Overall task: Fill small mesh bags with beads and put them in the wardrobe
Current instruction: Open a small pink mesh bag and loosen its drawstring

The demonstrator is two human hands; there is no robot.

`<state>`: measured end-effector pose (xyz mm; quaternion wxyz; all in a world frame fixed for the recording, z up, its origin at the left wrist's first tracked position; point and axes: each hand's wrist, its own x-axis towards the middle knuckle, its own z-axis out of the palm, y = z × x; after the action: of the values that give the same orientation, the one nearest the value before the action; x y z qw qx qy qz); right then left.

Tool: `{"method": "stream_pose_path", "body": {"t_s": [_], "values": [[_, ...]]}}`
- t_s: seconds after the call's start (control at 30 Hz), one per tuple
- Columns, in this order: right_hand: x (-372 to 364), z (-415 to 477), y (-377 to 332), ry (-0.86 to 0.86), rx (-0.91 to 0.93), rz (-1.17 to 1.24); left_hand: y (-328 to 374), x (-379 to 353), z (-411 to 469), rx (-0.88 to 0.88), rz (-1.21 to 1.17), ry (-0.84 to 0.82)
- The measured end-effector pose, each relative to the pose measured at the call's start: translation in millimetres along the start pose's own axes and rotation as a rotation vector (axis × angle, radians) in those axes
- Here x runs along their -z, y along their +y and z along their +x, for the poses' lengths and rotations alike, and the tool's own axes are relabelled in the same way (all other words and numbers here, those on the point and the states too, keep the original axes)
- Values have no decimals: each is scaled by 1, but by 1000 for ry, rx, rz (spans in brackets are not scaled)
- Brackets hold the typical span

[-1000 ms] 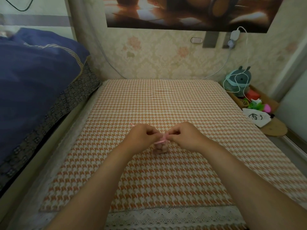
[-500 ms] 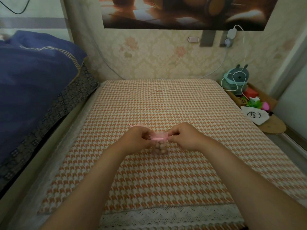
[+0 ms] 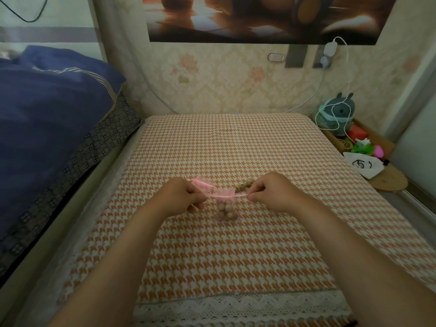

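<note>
A small pink mesh bag (image 3: 225,207) holding several wooden beads hangs just above the orange houndstooth table cover (image 3: 236,256). Its pink drawstring ribbon stretches sideways between my hands. My left hand (image 3: 182,197) pinches the left end of the ribbon, and another bit of pink mesh (image 3: 201,185) lies over its fingers. My right hand (image 3: 269,192) pinches the right end. More wooden beads (image 3: 243,186) lie on the cover just behind the bag, partly hidden by my right hand.
A bed with a dark blue quilt (image 3: 47,126) runs along the left. At the right, a low wooden shelf carries a grey plush toy (image 3: 337,114), a white cable, a white pouch (image 3: 363,165) and colourful small items. A wallpapered wall stands behind the table.
My hands have moved apart, drawing the ribbon out sideways and gathering the bag's mouth. The beads behind the bag have come into view.
</note>
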<state>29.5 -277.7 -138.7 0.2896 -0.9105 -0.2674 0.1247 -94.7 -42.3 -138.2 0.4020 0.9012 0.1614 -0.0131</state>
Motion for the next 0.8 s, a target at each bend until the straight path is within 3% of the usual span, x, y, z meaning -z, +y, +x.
{"method": "stream_pose_path", "body": {"t_s": [0.17,0.4,0.57,0.8], "values": [[2,-3,4,-43,-128,230,2,0,-5,158,-362,-9],[-6,-2,-17,-147,-270,1087,25,-6,-2,268,-1158,-43],[-8,-2,-39,-197,-226,1627,28,-5,-3,208,-1422,-96],[-17,-3,-49,-160,-195,1687,27,-5,-4,127,-1616,-96]]}}
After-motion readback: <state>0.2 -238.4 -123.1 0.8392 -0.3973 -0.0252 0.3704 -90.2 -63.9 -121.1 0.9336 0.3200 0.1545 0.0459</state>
